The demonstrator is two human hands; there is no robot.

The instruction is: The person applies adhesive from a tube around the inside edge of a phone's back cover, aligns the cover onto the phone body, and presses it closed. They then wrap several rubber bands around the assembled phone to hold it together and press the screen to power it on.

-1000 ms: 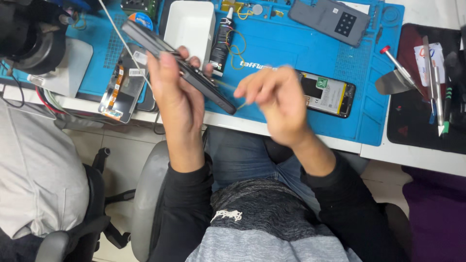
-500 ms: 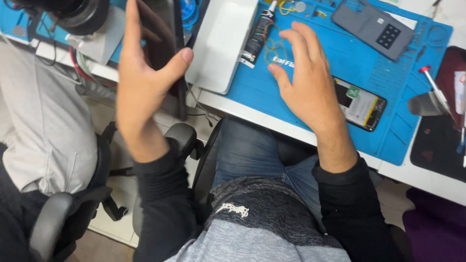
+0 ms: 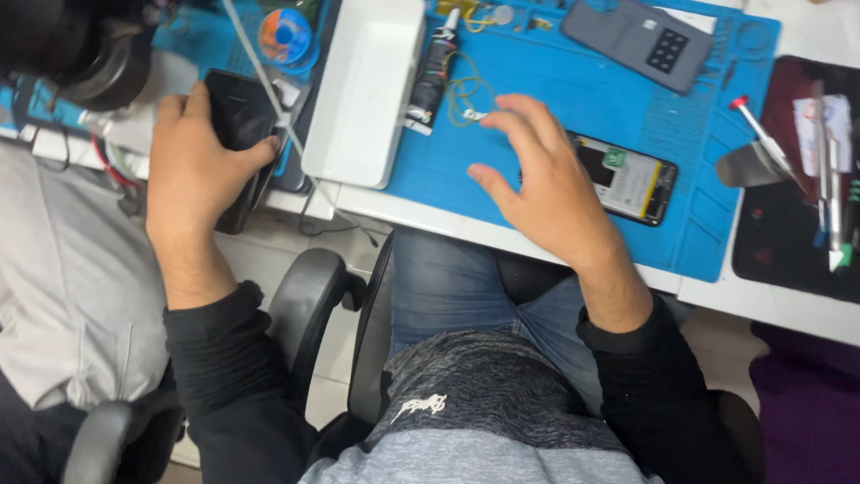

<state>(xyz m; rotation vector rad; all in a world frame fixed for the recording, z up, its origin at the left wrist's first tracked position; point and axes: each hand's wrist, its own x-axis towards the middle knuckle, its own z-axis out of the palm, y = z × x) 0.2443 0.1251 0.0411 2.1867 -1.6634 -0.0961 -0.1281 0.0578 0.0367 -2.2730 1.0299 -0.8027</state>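
Observation:
My left hand grips a black phone screen panel at the left edge of the desk, beside a white rectangular tray. My right hand hovers with fingers spread over the blue work mat, holding nothing. Its fingertips are near a thin coiled wire. An opened phone body with its battery showing lies on the mat, partly under my right hand. A black glue tube lies next to the tray.
A grey phone back cover lies at the mat's far side. A metal spatula, tweezers and small tools rest on a dark mat at right. Another person in grey sits at left. A microscope head is top left.
My left hand has lowered the black panel from upright to flat near the desk's left edge. My right hand has moved right and back toward me, over the opened phone.

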